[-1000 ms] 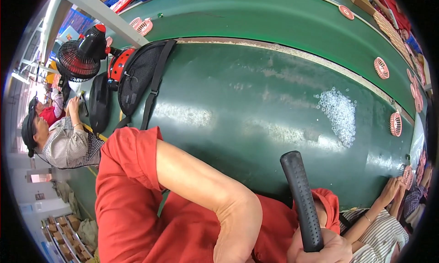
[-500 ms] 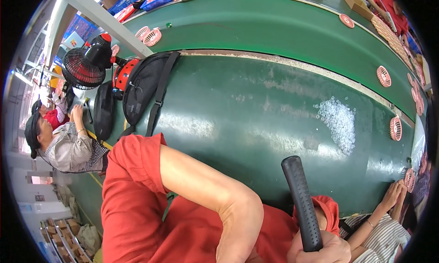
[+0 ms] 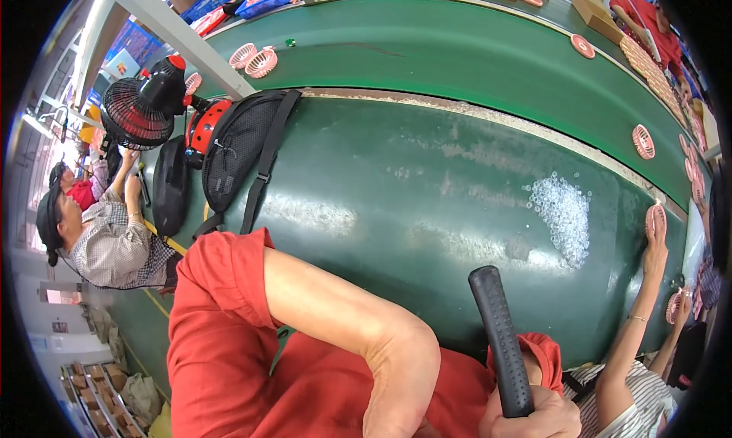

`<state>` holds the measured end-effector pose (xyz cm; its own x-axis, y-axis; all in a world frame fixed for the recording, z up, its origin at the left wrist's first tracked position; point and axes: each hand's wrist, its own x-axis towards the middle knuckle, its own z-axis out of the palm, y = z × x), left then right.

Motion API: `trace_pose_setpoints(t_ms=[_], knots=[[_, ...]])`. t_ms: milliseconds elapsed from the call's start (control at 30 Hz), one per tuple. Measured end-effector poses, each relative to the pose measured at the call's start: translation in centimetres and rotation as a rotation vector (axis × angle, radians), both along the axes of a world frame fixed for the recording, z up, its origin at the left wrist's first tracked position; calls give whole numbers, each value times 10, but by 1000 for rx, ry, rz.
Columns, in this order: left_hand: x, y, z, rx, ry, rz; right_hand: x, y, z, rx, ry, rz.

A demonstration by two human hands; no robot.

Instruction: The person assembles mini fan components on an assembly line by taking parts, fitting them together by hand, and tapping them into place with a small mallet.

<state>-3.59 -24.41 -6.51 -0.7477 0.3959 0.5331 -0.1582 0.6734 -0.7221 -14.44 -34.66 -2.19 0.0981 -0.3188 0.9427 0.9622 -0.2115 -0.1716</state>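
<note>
At the lower edge, my right hand is closed round the lower end of a black handle with a dimpled grip. The handle stands up toward the green work table, and whatever it belongs to is out of sight. My left arm is bent at the elbow, with its forearm running off the lower edge, so my left hand is not visible. Beyond the handle, a pile of small clear plastic rings lies on the green table.
A black mesh bag and a red-and-black fan stand at the left. Pink slotted baskets sit on the green conveyor belt. At the right, a co-worker's hand touches a pink basket. Another person works at the left.
The co-worker at the right has stretched an arm forward onto the pink basket at the table's far edge. My right hand still grips the handle; the view has shifted slightly.
</note>
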Motion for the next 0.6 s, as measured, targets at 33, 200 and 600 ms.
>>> trace_pose_setpoints(t_ms=[33,200,600], knots=[[-2,-3,0,-38,19,12,1,-4,0,-14,12,-8],[-2,-17,1,-210,151,23,20,-11,-1,-136,-274,105],[2,-56,-5,-391,405,38,-13,-8,3,-11,-142,-225]])
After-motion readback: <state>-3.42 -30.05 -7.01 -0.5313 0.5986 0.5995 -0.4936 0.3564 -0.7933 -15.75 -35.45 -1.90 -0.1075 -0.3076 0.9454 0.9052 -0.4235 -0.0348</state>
